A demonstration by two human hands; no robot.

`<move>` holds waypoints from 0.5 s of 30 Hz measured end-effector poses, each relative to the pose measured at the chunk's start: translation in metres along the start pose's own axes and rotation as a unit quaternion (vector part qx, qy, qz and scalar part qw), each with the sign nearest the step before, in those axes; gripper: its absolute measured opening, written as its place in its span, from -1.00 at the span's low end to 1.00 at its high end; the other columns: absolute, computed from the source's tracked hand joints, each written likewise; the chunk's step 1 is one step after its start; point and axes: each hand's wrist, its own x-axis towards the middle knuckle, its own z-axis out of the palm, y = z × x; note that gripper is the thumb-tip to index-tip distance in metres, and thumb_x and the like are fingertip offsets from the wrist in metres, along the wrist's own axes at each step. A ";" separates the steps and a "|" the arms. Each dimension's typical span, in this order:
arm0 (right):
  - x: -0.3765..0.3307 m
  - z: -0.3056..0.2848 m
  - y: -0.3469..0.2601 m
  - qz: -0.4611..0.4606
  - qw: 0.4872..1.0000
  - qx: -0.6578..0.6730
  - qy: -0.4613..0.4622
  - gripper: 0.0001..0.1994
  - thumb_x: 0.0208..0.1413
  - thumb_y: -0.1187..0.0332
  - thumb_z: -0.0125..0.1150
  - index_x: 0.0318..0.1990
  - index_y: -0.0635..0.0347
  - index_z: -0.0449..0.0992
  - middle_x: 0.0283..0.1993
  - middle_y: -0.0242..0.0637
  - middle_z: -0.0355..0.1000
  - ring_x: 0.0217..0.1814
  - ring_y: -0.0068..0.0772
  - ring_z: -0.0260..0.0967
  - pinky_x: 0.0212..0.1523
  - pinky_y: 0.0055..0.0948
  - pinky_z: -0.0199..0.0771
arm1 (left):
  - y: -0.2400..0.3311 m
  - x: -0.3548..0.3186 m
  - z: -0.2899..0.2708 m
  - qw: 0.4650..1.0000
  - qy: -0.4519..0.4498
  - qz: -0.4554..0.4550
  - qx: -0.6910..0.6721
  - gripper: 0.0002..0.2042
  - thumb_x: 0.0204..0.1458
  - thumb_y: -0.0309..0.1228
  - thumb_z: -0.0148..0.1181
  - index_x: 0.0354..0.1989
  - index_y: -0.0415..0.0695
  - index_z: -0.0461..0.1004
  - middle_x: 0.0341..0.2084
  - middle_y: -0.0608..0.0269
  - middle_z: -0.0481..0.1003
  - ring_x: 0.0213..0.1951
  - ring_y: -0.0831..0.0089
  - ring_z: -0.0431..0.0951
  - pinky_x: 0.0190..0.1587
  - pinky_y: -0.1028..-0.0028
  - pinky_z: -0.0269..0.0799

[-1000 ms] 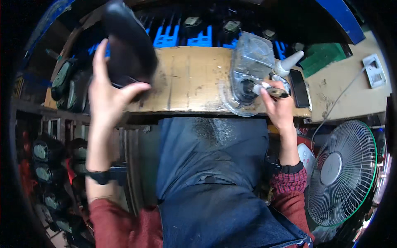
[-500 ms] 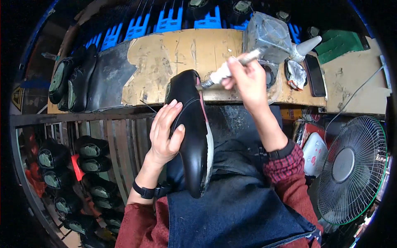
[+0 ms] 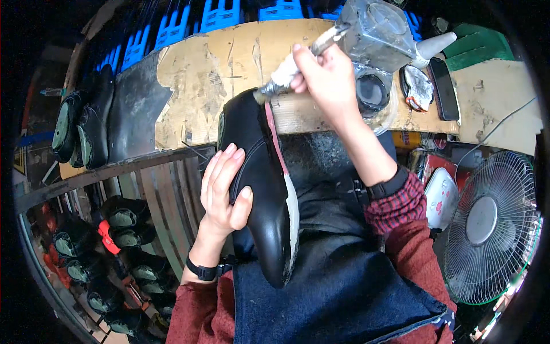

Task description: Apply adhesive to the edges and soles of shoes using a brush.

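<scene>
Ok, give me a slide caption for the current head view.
Left hand steadies a black shoe while the right hand holds a brush at its heel end.

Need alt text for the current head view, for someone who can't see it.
A person's left hand steadies a black shoe above their lap while the right hand holds a brush to its far end. Beyond is a cardboard-topped bench; at right, a fan.
</scene>
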 end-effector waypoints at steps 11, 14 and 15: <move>-0.079 -0.029 -0.048 0.131 0.987 0.026 -0.093 -0.86 0.18 0.39 0.07 -0.41 0.20 0.36 -0.61 -0.35 0.38 -0.74 -0.65 0.26 -0.74 -0.67 0.23 | 0.000 -0.006 0.006 0.995 0.009 -0.090 -0.050 -0.56 -0.15 -0.52 0.08 0.01 -0.37 0.39 -0.04 -0.09 0.46 0.07 -0.01 0.42 0.19 0.13 0.24; -0.103 -0.036 -0.067 0.103 0.989 0.044 -0.098 -0.88 0.19 0.41 0.06 -0.39 0.19 0.35 -0.57 -0.37 0.39 -0.72 -0.66 0.28 -0.72 -0.68 0.28 | 0.000 -0.005 0.007 1.000 0.015 -0.022 0.003 -0.66 -0.11 -0.62 0.11 -0.07 -0.28 0.39 -0.02 -0.13 0.42 0.02 -0.09 0.44 0.08 0.07 0.35; -0.111 -0.038 -0.073 0.088 0.989 0.059 -0.101 -0.89 0.19 0.41 0.06 -0.38 0.19 0.35 -0.56 -0.37 0.39 -0.71 -0.66 0.28 -0.71 -0.68 0.30 | 0.000 -0.004 0.007 1.000 0.016 0.003 0.018 -0.65 -0.10 -0.62 0.12 -0.06 -0.24 0.37 -0.01 -0.14 0.41 0.02 -0.09 0.44 0.07 0.08 0.36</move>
